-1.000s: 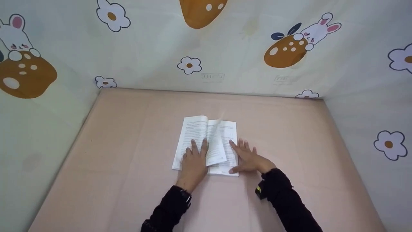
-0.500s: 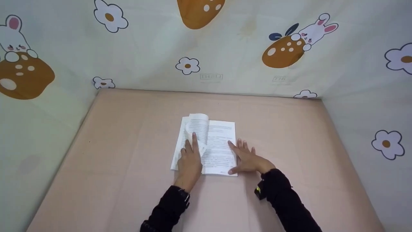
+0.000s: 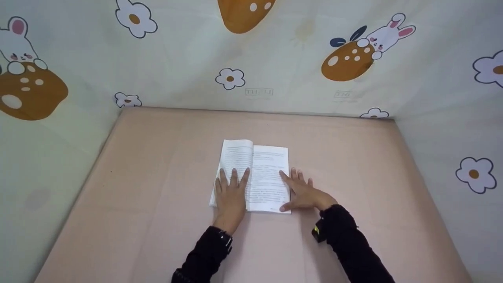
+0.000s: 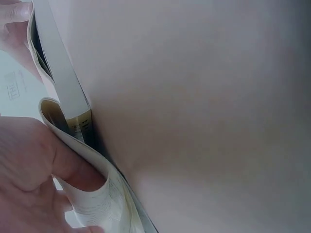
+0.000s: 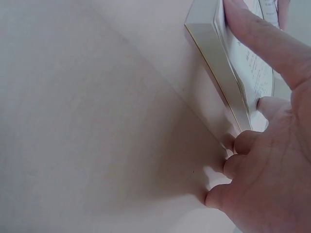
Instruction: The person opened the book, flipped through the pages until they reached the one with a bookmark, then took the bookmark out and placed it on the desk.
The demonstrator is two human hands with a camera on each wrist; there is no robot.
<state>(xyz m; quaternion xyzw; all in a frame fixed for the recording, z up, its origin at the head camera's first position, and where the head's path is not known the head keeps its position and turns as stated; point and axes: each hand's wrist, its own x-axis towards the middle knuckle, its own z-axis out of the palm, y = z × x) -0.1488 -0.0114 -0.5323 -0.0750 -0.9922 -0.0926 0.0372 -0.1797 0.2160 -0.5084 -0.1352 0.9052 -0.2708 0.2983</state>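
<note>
An open book (image 3: 267, 177) with printed white pages lies in the middle of the pink table top (image 3: 157, 157). My left hand (image 3: 230, 192) lies flat on the left page, fingers straight and spread. My right hand (image 3: 302, 192) rests at the book's right edge, with the forefinger and thumb on the right page and the other fingers on the table beside it. In the left wrist view the book's page block (image 4: 68, 92) shows edge-on, and the left hand (image 4: 29, 170) touches a curved page. The right wrist view shows the book's edge (image 5: 218, 63) and the right hand (image 5: 272, 170) with fingertips on the table.
Cloth walls (image 3: 275, 59) printed with rabbits, flowers and brown mushrooms close in the table at the back and both sides. Both arms wear black sleeves; a small black-and-yellow device (image 3: 316, 232) sits at the right wrist.
A page that stood up over the middle of the book went over to the left and now lies flat under my left hand. The right hand has stayed in place.
</note>
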